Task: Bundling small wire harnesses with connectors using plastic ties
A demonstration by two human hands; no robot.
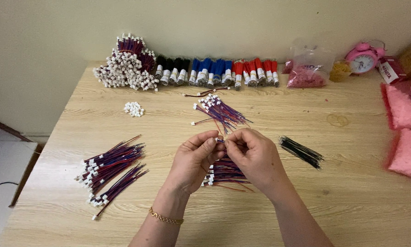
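My left hand [194, 158] and my right hand [256, 155] meet at the table's middle, fingertips pinched together on a small wire with a white connector [220, 140]. Beneath them lies a bundle of red and blue wires with white connectors [224, 174]. A looser fan of the same wires [220, 112] is spread just beyond my hands. A thin bundle of black wires [301, 152] lies to the right of my right hand. Which hand bears the wire's weight is hard to tell.
Two piles of finished red-blue wires [109, 167] lie at left. A small heap of white connectors [133, 109], rows of black, blue and red wire bundles [214, 72], pink bags [404, 110] and a pink alarm clock [363, 58] line the wooden table [352, 196].
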